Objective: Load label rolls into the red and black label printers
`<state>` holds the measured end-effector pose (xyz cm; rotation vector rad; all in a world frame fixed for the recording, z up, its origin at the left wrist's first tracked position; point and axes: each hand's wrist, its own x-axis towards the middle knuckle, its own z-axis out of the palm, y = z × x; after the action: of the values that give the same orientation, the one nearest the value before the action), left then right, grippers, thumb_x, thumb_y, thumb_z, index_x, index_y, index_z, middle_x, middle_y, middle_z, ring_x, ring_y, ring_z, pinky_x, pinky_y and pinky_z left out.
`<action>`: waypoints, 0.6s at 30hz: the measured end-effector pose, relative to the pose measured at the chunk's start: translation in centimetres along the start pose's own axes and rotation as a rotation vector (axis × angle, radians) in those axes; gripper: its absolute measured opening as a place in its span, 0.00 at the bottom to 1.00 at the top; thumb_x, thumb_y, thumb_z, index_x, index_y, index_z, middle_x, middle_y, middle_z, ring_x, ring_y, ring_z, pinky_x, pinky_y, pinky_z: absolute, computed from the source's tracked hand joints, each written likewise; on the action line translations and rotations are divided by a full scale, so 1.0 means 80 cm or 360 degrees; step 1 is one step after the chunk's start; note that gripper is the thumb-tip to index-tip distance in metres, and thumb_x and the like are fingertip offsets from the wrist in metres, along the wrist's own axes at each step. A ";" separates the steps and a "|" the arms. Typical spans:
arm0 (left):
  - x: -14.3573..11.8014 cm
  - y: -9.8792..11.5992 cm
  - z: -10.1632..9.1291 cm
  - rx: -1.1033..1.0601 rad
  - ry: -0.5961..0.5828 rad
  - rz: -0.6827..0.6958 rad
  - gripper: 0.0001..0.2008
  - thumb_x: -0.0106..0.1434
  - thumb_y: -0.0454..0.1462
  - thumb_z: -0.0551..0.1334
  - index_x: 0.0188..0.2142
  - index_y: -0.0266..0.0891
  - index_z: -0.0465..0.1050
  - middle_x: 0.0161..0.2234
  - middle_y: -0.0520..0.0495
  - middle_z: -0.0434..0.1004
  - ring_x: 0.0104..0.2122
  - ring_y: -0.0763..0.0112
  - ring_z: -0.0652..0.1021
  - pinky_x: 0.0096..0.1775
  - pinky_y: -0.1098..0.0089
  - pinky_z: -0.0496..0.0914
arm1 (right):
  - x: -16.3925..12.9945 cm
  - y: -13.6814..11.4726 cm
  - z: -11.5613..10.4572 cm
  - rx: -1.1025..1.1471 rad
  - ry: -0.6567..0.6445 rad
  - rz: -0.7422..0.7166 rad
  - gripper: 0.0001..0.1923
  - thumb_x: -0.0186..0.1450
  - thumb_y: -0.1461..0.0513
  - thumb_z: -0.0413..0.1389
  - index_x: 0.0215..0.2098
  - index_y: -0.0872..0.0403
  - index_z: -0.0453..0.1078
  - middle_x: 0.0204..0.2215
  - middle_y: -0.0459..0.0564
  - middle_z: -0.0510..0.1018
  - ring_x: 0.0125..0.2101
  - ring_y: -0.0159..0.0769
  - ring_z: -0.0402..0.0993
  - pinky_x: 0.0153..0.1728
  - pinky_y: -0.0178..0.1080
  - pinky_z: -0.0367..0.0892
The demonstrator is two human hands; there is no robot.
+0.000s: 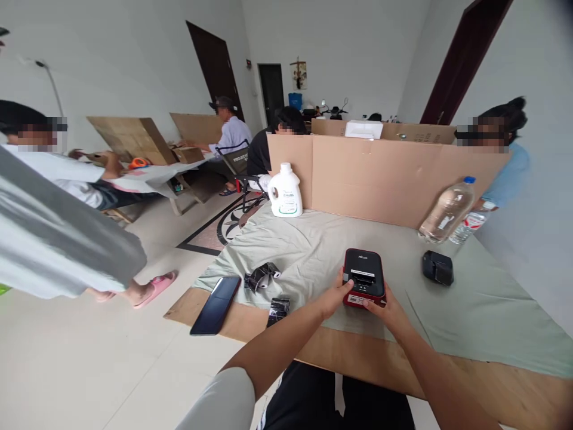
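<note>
A small black-and-red label printer [364, 266] sits near the front of the cloth-covered table. My left hand [336, 300] grips its left side, with the thumb on the front corner of the top. At the right side my right hand [385, 307] is wrapped round the near corner, its thumb against the red front with the white sticker. Black-and-white rolls [263, 276] lie to the left, and another dark roll [279, 307] is nearer to me, partly behind my left forearm. A dark phone [215, 304] rests by the table's left edge.
A cardboard screen [362, 179] stands across the back of the table. Before it are a white jug [286, 191] and clear bottles [447, 209]. A small black object [437, 267] lies right. Several people are around; one in pink slippers [156, 289] stands left.
</note>
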<state>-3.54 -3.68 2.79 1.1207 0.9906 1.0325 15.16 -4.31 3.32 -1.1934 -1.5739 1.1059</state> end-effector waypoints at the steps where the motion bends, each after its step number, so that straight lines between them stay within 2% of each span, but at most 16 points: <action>1: 0.004 0.004 -0.010 -0.0007 0.0040 0.0028 0.38 0.65 0.50 0.55 0.68 0.42 0.40 0.68 0.45 0.45 0.65 0.61 0.54 0.63 0.59 0.55 | 0.012 -0.005 0.007 0.0003 -0.0027 -0.0026 0.42 0.53 0.50 0.65 0.61 0.48 0.55 0.50 0.54 0.75 0.46 0.49 0.75 0.44 0.53 0.73; 3: 0.017 0.019 -0.036 -0.0020 0.0143 0.0090 0.35 0.66 0.47 0.54 0.67 0.42 0.40 0.67 0.46 0.46 0.65 0.63 0.56 0.63 0.60 0.55 | 0.045 -0.014 0.027 0.0021 -0.0097 -0.0106 0.42 0.53 0.51 0.65 0.61 0.49 0.54 0.51 0.55 0.74 0.47 0.49 0.74 0.44 0.52 0.73; 5: 0.032 0.038 -0.071 -0.0039 0.0240 0.0136 0.33 0.67 0.44 0.53 0.67 0.42 0.41 0.66 0.45 0.52 0.63 0.64 0.61 0.61 0.60 0.58 | 0.087 -0.022 0.055 0.0057 -0.0178 -0.0188 0.42 0.53 0.51 0.65 0.61 0.50 0.55 0.51 0.55 0.74 0.47 0.48 0.74 0.45 0.52 0.72; 11: 0.075 0.089 -0.186 0.0109 0.0538 0.0209 0.29 0.67 0.46 0.53 0.64 0.42 0.51 0.57 0.43 0.69 0.52 0.63 0.74 0.54 0.59 0.67 | 0.202 -0.039 0.164 0.0328 -0.0318 -0.0311 0.36 0.50 0.55 0.68 0.54 0.49 0.63 0.45 0.51 0.78 0.44 0.46 0.76 0.47 0.54 0.71; 15: 0.087 0.096 -0.246 0.0015 0.0663 0.0241 0.26 0.64 0.42 0.57 0.61 0.41 0.58 0.49 0.44 0.76 0.47 0.63 0.76 0.53 0.58 0.68 | 0.245 -0.040 0.227 0.0472 -0.0391 -0.0233 0.37 0.47 0.57 0.69 0.53 0.51 0.63 0.44 0.50 0.78 0.45 0.45 0.75 0.49 0.54 0.69; 18: 0.088 0.089 -0.277 -0.0119 0.0743 0.0199 0.26 0.61 0.39 0.58 0.59 0.38 0.61 0.46 0.44 0.77 0.45 0.63 0.77 0.53 0.59 0.67 | 0.261 -0.036 0.259 0.0475 -0.0396 -0.0200 0.41 0.45 0.56 0.70 0.54 0.52 0.62 0.44 0.50 0.78 0.46 0.44 0.74 0.50 0.52 0.68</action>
<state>-24.22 8.77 5.63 0.9051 1.2464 1.4617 -9.16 12.53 3.28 -0.7720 -1.5750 1.3900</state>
